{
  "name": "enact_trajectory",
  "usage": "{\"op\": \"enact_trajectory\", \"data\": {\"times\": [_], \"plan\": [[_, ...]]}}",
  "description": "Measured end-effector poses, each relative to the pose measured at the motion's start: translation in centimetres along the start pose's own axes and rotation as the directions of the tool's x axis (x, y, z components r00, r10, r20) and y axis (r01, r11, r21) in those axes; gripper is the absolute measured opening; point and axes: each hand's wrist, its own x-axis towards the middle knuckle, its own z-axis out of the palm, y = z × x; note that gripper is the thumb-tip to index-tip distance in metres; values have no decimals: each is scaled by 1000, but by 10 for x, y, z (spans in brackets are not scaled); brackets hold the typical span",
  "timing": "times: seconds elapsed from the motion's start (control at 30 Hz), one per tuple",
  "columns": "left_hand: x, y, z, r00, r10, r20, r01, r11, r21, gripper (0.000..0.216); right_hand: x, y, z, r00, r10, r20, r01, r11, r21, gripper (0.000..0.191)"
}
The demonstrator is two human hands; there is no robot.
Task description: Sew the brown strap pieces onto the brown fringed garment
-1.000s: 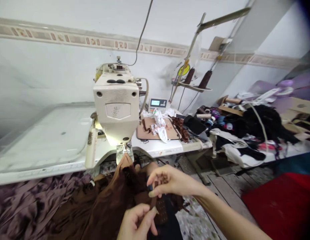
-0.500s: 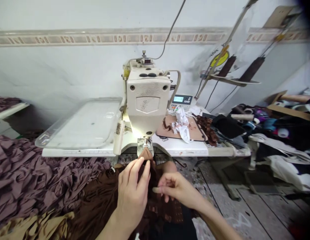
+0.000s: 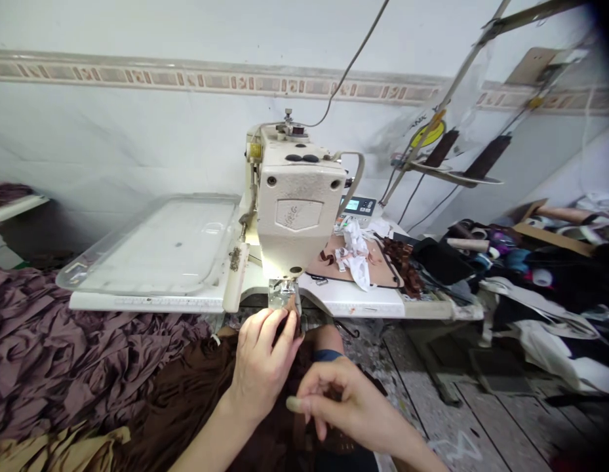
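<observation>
My left hand (image 3: 261, 362) reaches up to the presser foot (image 3: 283, 296) of the cream sewing machine (image 3: 294, 208), its fingers pinching the edge of the brown fabric (image 3: 186, 406) under the needle. My right hand (image 3: 341, 405) sits lower and closer to me, fingers curled in a pinch on a brown strip of the same garment. The brown fabric hangs from the machine down over my lap.
A clear plastic tray (image 3: 157, 246) lies on the white table left of the machine. Mauve fabric (image 3: 53, 354) is heaped at the left. White and brown scraps (image 3: 356, 252) lie on a pink mat. Thread cones (image 3: 486, 157), a control box (image 3: 359, 206) and clutter (image 3: 530, 275) fill the right.
My left hand has moved up to the presser foot with the fabric edge. My right hand has dropped lower and nearer. The view shifted slightly.
</observation>
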Motion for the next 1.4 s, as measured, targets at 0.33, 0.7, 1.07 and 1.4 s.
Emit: {"op": "enact_trajectory", "data": {"times": [0.33,0.7,1.07,1.4], "plan": [[-3,-11,0,999,34,-5,-34,992,-121,50,79,-33,-31,849,-340,-404,289,940,-182,38],[7,-20,-4,995,101,22,-96,982,-164,38,81,17,-19,792,-186,-581,266,963,53,48],[9,-20,0,989,131,68,-124,988,-93,41,53,32,9,799,-223,-558,368,916,160,47],[9,-6,8,999,45,27,-46,998,37,36,63,21,-3,784,-206,-586,357,921,154,48]]}}
